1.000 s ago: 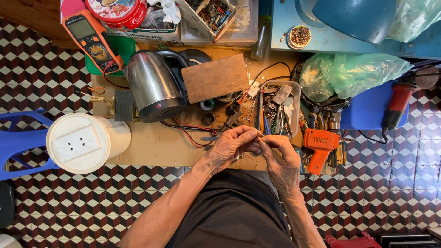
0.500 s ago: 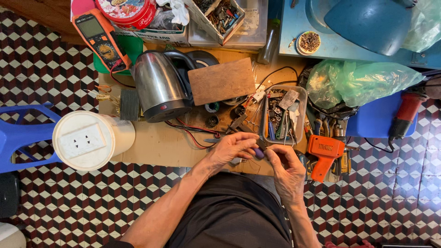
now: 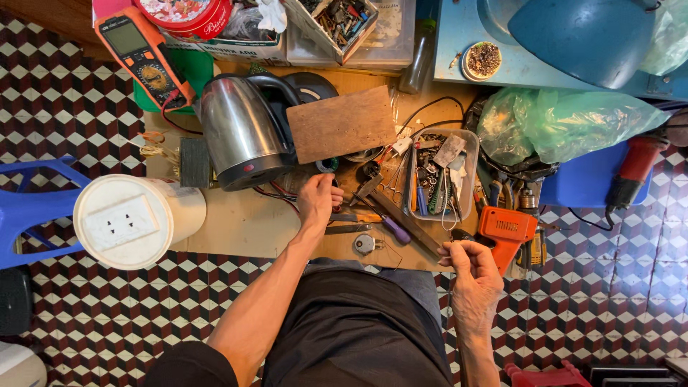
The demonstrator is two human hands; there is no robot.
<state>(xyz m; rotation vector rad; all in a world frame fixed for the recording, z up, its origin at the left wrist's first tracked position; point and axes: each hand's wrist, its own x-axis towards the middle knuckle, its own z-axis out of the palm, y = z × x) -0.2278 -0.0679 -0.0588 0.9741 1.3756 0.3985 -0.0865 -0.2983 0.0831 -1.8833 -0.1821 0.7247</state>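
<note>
In the middle of the frame, the left hand (image 3: 317,201) closes on tools by the shiny kettle (image 3: 236,132); the right hand (image 3: 469,269) pinches a thin wire (image 3: 446,215) at the worktop (image 3: 236,229) edge.

item pinched in right hand (image 3: 469,276) too small to tell; left hand (image 3: 317,199) fingertips hidden among clutter.

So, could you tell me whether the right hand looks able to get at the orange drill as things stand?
Probably yes: the right hand is beside the orange drill with nothing between them, though its fingers pinch something small.
</note>
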